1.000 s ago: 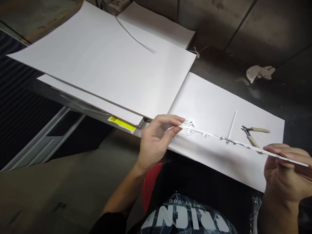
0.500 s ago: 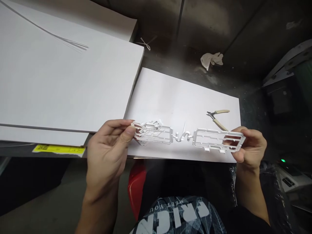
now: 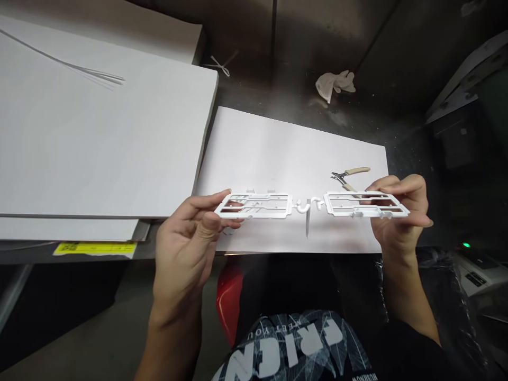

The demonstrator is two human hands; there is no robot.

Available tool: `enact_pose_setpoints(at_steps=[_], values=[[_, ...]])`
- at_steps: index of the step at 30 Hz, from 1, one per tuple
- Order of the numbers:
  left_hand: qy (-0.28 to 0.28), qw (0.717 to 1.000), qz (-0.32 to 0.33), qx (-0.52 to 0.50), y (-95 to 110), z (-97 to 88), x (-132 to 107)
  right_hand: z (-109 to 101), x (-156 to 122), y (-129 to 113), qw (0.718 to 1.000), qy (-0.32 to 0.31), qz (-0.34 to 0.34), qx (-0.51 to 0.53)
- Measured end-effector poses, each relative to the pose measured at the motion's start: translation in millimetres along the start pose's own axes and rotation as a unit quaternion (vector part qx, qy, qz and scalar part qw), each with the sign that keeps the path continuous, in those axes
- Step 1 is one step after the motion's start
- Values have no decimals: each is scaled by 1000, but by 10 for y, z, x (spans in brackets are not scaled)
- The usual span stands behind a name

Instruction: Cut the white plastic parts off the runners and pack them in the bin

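Note:
Two white plastic frames joined by a curved runner (image 3: 305, 207) span the space between my hands, with a thin spike pointing down from the runner. My left hand (image 3: 190, 238) pinches the outer end of the left frame (image 3: 257, 215) between thumb and fingers. At the far end of the right frame (image 3: 357, 212), my right hand (image 3: 400, 211) grips it, some fingers behind it. Side cutters (image 3: 344, 178) with cream handles lie spread on the white sheet (image 3: 278, 143), their lower handle partly covered by the right frame. Some white plastic behind the left frame is partly hidden.
A thick stack of white sheets (image 3: 119, 148) fills the left, with thin white strips (image 3: 95, 71) on top. A crumpled white glove (image 3: 335, 84) and a looped white tie (image 3: 219, 66) lie on the dark table. A yellow label (image 3: 95, 248) marks its front edge.
Both frames have tilted, so the spike now points down instead of up. My right hand has turned and risen slightly. The camera view has shifted a little.

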State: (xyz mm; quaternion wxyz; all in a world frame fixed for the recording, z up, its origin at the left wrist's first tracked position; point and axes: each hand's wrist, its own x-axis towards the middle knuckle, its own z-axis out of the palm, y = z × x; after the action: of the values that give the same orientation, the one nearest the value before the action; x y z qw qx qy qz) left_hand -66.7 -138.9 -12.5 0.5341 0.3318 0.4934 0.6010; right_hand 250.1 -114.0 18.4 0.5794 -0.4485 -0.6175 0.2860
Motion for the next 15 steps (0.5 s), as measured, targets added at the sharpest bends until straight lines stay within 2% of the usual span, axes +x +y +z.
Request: enact_pose_setpoints(at_steps=[3,6,10,15], values=[[5,1000,15,12,-17,11,-3,2,-21,-31,1000,-17,-5,10],[0,998,43,44,-37,13,-29,-1,-73,-66,999,-21,34,29],[-13,995,60,83,-68,0,-70,4,-122,-105,994,30,104,5],[-41,994,47,92,-69,11,-96,0,-88,-130,987,62,149,3]])
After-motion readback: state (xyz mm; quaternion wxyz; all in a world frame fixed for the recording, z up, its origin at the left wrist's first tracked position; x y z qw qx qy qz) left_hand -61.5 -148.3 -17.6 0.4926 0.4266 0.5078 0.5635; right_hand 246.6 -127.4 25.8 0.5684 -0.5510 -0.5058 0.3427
